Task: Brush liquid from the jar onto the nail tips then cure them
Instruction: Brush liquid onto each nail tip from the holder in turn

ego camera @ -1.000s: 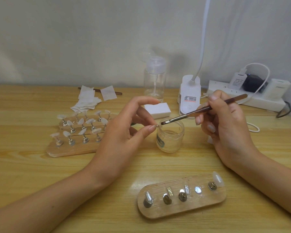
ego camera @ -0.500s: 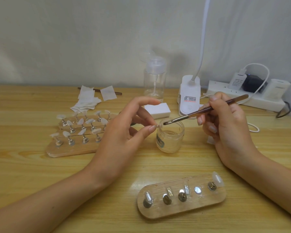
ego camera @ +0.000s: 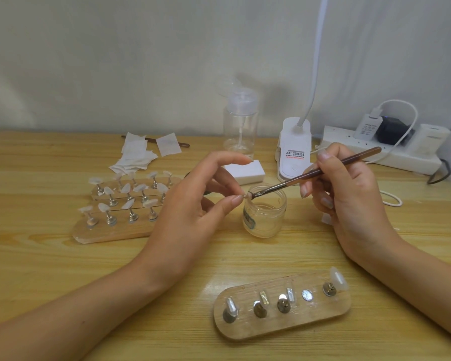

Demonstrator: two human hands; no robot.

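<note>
The single nail tip (ego camera: 246, 196) being worked on was pinched between the thumb and forefinger of the left hand (ego camera: 193, 212), held just above the near rim of the open jar (ego camera: 266, 220). The right hand (ego camera: 349, 199) gripped a thin brush (ego camera: 279, 186) like a pen, its bristles touching the tip over the mouth of the jar. Both hands were closed on what they held, and neither rested on the worktop (ego camera: 63, 269).

In front of the person lay a wooden rack (ego camera: 245, 327) with a row of metal stands. Only the stand at its right end carried a clear tip (ego camera: 338, 279), and the others looked bare. To the left, further back, the far racks (ego camera: 110, 230) were crowded with mounted tips (ego camera: 126, 204); I couldn't tell whether any of those were coated.

I judged the job to be in its brushing stage, with one tip being coated and the front rack mostly unfilled. All the curing seemed to lie ahead, presumably under the white lamp (ego camera: 294, 149) clipped behind the jar. I could not see its head, so I couldn't say whether it was lit.

A pump bottle (ego camera: 240, 126), a white block (ego camera: 245, 171), some wipes (ego camera: 136, 155) and a power strip (ego camera: 375, 149) sat along the back.
</note>
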